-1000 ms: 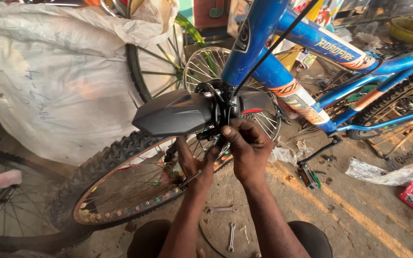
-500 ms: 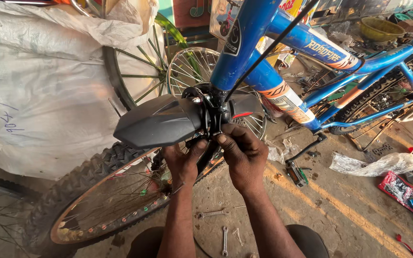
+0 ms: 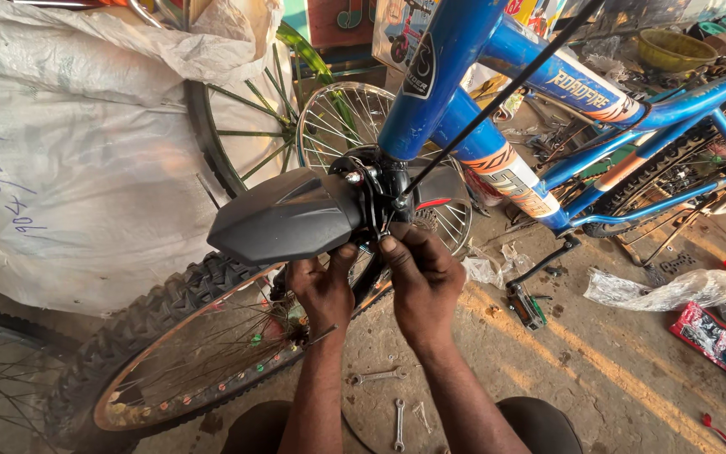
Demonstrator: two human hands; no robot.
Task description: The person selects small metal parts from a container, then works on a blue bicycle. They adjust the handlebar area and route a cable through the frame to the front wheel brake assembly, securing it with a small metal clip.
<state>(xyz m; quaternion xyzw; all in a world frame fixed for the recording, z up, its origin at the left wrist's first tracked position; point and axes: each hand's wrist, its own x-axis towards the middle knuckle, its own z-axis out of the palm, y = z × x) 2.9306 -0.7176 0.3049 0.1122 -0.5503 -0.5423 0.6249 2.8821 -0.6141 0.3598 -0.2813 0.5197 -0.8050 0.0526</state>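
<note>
Head cam: fitting the black front mudguard [image 3: 283, 217] under the blue bike frame [image 3: 447, 80].
Left hand [image 3: 323, 286] props the guard from below; right hand [image 3: 420, 282] pinches its mount bolt, probably needing a floor wrench [image 3: 376, 377] next.

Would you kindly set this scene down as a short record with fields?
Setting: workshop floor
Left hand: under the black mudguard, fingers up against its mount
Right hand: fingertips at the fork crown beside the mudguard
Bicycle: blue frame, knobby front tyre below the hands
On the floor: two spanners, a loose pedal
Behind: large white sack
</note>
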